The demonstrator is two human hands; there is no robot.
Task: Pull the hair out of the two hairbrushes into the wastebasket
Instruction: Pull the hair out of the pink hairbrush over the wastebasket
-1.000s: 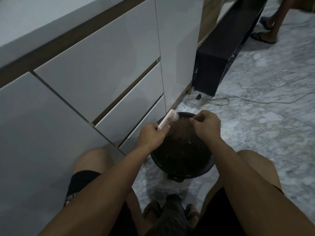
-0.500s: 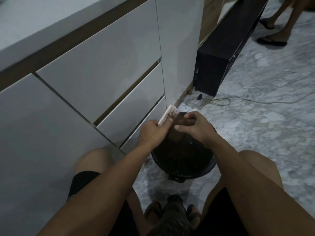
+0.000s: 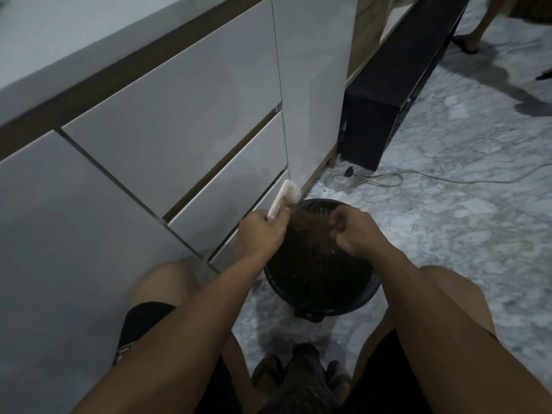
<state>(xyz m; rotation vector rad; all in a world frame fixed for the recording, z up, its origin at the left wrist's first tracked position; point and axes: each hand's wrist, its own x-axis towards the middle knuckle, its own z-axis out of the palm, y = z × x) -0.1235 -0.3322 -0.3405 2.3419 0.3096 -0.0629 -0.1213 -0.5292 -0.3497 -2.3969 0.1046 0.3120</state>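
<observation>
Above the round black plastic wastebasket (image 3: 321, 297) standing on the grey marbled floor (image 3: 448, 222), both hands work over its open mouth. The left hand (image 3: 263, 234) grips the handle of a pale pink hairbrush (image 3: 283, 198), fingers curled tight round it, with the bristled head angled up and away toward the white drawer fronts (image 3: 179, 138). The right hand (image 3: 355, 231) is just across from it over the basket's far side, its fingers bunched together and pinching a thin web of brownish hair (image 3: 310, 225) that stretches between the brush and that hand. The basket sits between the person's bare knees, close to the cabinet. A pale cable (image 3: 388, 177) lies looped on the floor beyond, near a dark low cabinet (image 3: 388, 94).
</observation>
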